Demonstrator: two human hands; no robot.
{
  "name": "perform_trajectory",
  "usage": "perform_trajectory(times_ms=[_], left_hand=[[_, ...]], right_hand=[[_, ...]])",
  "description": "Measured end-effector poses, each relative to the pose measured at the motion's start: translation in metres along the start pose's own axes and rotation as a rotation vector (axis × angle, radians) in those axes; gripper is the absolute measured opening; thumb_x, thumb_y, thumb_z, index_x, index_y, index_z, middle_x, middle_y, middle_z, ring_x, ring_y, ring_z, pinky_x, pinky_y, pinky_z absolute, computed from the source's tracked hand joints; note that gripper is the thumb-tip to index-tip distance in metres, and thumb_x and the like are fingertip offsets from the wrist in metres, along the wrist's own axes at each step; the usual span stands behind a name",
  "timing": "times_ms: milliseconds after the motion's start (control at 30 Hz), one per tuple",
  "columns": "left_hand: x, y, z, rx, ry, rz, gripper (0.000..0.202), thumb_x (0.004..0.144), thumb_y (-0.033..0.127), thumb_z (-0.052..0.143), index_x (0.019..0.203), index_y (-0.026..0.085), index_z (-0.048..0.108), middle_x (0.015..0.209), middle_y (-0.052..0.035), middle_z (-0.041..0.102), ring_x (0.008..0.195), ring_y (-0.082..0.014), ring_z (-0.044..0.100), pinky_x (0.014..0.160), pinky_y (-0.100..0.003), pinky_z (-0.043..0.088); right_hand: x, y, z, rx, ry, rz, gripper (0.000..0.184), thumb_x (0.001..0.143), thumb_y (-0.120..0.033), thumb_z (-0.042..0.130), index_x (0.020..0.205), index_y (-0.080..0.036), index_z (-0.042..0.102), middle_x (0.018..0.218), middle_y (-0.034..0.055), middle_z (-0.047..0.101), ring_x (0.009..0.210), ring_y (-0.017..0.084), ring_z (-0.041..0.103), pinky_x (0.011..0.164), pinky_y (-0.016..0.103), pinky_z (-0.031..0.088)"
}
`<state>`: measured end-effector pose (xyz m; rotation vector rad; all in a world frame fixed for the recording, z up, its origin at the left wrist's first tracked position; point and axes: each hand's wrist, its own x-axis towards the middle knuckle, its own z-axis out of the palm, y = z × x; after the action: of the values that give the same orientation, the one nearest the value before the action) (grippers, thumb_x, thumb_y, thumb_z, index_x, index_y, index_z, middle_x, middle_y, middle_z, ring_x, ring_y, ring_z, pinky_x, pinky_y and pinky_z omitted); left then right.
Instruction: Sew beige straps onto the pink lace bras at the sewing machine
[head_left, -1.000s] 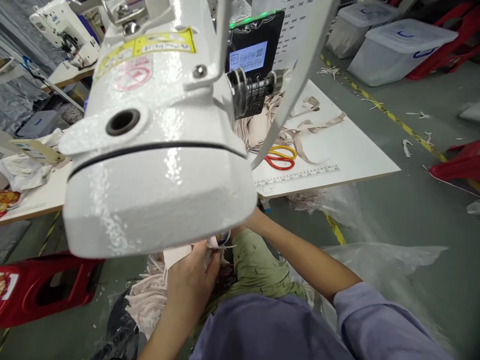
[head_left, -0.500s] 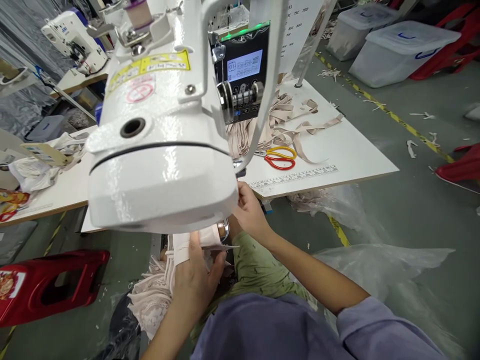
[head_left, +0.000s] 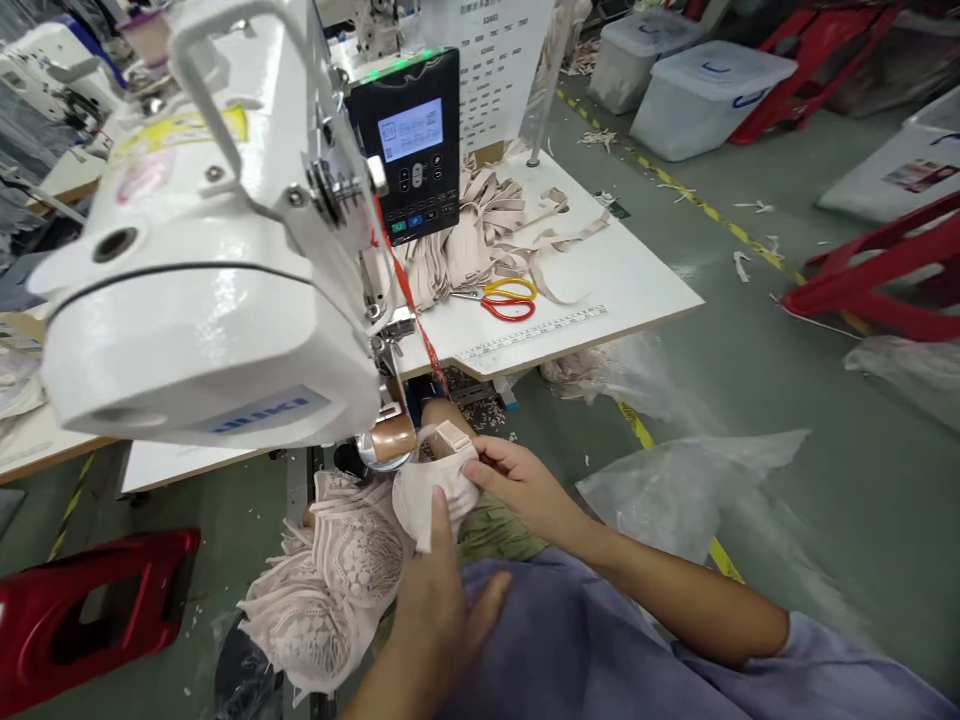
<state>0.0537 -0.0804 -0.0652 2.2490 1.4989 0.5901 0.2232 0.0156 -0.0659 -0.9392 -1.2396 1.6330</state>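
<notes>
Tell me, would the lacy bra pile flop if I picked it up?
The lace bra pile would probably keep some shape, since its cups bulge roundly. The thin, wavy edges look likely to flop. It might slide apart, as those edges fan out.

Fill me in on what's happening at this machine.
A person sits at a white sewing machine, handling a pale garment piece. The right hand pinches its edge, while the left hand, thumb spread, has a finger over its near side. The piece is right by the machine's rounded metal end. Lace cups are bunched to the left; whether they join the piece is unclear. Scissors and pale straps lie on the white table.
</notes>
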Motion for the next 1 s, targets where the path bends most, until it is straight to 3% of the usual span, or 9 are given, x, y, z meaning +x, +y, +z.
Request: perform_trajectory(times_ms=[100, 200, 267, 333, 400, 500, 600, 733, 1000], left_hand=[[0.01, -0.002, -0.029, -0.167, 0.056, 0.013, 0.038, 0.099, 0.022, 0.053, 0.136, 0.022, 0.05, 0.097, -0.0053, 0.077, 0.086, -0.0173, 0.075, 0.075, -0.025, 0.061], [0.032, 0.0, -0.053, -0.041, 0.212, 0.21, 0.037, 0.096, 0.015, 0.049, 0.132, 0.017, 0.053, 0.13, -0.0155, 0.066, 0.127, -0.0274, 0.059, 0.105, -0.044, 0.05], [0.048, -0.002, -0.058, 0.035, 0.078, 0.263, 0.036, 0.097, 0.017, 0.043, 0.13, 0.01, 0.057, 0.129, -0.0199, 0.064, 0.128, -0.0325, 0.056, 0.106, -0.052, 0.047], [0.062, -0.012, -0.055, 0.053, -0.143, 0.099, 0.035, 0.1, 0.025, 0.037, 0.103, 0.01, 0.069, 0.098, -0.0168, 0.074, 0.099, -0.0306, 0.069, 0.091, -0.049, 0.053], [0.07, -0.027, -0.046, -0.127, -0.377, -0.187, 0.05, 0.102, 0.037, 0.033, 0.075, 0.014, 0.068, 0.063, -0.0092, 0.067, 0.066, -0.0244, 0.067, 0.075, -0.043, 0.054], [0.071, -0.052, -0.03, -0.854, -0.533, -0.513, 0.052, 0.098, 0.052, 0.043, 0.068, 0.016, 0.064, 0.048, -0.0014, 0.055, 0.053, -0.0186, 0.06, 0.07, -0.035, 0.052], [0.065, -0.065, -0.02, -1.307, -0.414, -0.595, 0.043, 0.085, 0.057, 0.065, 0.073, 0.016, 0.062, 0.049, 0.0032, 0.05, 0.062, -0.0171, 0.063, 0.073, -0.029, 0.051], [0.055, -0.062, -0.017, -1.397, -0.225, -0.632, 0.039, 0.081, 0.051, 0.073, 0.073, 0.018, 0.055, 0.063, 0.0014, 0.057, 0.071, -0.0146, 0.063, 0.072, -0.024, 0.048], [0.045, -0.047, -0.022, -0.914, 0.012, -0.525, 0.027, 0.095, 0.041, 0.056, 0.082, 0.018, 0.06, 0.06, 0.0047, 0.05, 0.055, -0.0097, 0.045, 0.055, -0.021, 0.037]], right_hand=[[-0.003, -0.006, -0.011, 0.065, -0.045, 0.092, 0.034, 0.091, -0.049, 0.063, 0.097, -0.016, 0.068, 0.085, 0.0025, 0.065, 0.075, 0.014, 0.059, 0.067, 0.025, 0.046], [-0.001, -0.016, -0.015, 0.027, -0.305, 0.162, 0.039, 0.092, -0.053, 0.059, 0.091, -0.015, 0.066, 0.074, -0.0003, 0.059, 0.063, 0.011, 0.05, 0.056, 0.023, 0.039], [-0.001, -0.023, -0.014, -0.177, -0.506, 0.103, 0.034, 0.097, -0.047, 0.054, 0.088, -0.016, 0.066, 0.072, -0.0013, 0.058, 0.062, 0.011, 0.049, 0.056, 0.023, 0.037], [-0.001, -0.024, -0.011, -0.564, -0.587, -0.056, 0.028, 0.098, -0.035, 0.052, 0.082, -0.017, 0.065, 0.07, -0.0007, 0.059, 0.062, 0.013, 0.049, 0.056, 0.025, 0.034], [0.0, -0.016, -0.007, -1.0, -0.497, -0.276, 0.022, 0.096, -0.021, 0.053, 0.078, -0.016, 0.065, 0.068, 0.0017, 0.059, 0.06, 0.014, 0.049, 0.055, 0.028, 0.028], [0.005, 0.006, -0.003, -1.363, -0.301, -0.573, 0.017, 0.093, -0.013, 0.052, 0.087, -0.015, 0.068, 0.068, 0.0041, 0.06, 0.061, 0.016, 0.051, 0.054, 0.031, 0.025], [0.011, 0.023, -0.002, -1.362, -0.184, -0.736, 0.022, 0.098, -0.015, 0.047, 0.093, -0.016, 0.068, 0.068, 0.0034, 0.058, 0.064, 0.017, 0.052, 0.059, 0.031, 0.034], [0.01, 0.026, 0.001, -1.099, 0.031, -0.716, 0.024, 0.096, -0.02, 0.053, 0.118, -0.017, 0.062, 0.102, 0.0109, 0.064, 0.096, 0.023, 0.059, 0.084, 0.036, 0.048], [0.009, 0.03, 0.016, -0.965, 0.023, -0.528, 0.017, 0.098, -0.029, 0.058, 0.11, -0.021, 0.066, 0.099, 0.0069, 0.068, 0.09, 0.02, 0.063, 0.078, 0.033, 0.05]])
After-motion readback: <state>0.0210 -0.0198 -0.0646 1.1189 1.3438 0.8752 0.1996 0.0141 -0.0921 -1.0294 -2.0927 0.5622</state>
